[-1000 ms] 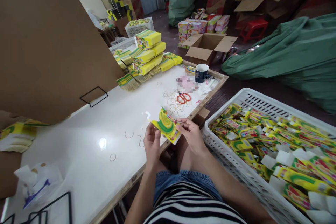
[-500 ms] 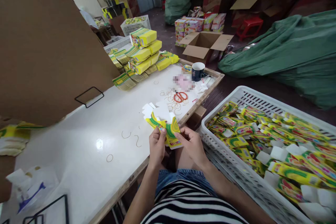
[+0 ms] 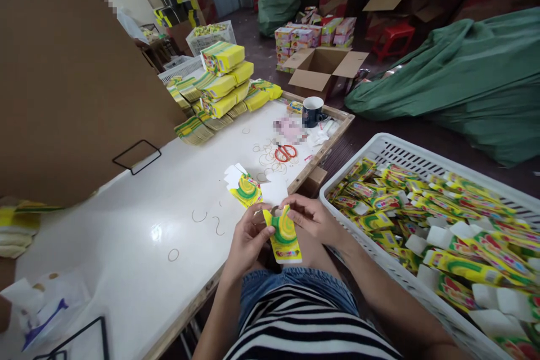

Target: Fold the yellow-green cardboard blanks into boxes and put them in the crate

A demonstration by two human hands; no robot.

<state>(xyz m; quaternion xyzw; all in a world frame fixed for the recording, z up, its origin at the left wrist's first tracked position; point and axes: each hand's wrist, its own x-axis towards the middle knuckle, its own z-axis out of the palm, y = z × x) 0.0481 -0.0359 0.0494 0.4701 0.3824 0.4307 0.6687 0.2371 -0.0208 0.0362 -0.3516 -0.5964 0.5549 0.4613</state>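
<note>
A small yellow and green cardboard box, partly folded with its top edge bent, is held upright above my lap just off the table's edge. My left hand pinches its left side, thumb on the front. At the upper right corner, my right hand grips the same carton with bent fingers. Just beyond my hands, a flat printed carton blank lies on the white table, its white flaps pointing away from me.
To my right stands a white plastic basket full of folded cartons. Stacks of carton blanks rise at the table's far end. Orange-handled scissors, rubber bands and a dark mug lie or stand on the table.
The carton between my hands has turned to show its front panel upright, and its sides are folded in more. The view has shifted slightly.
</note>
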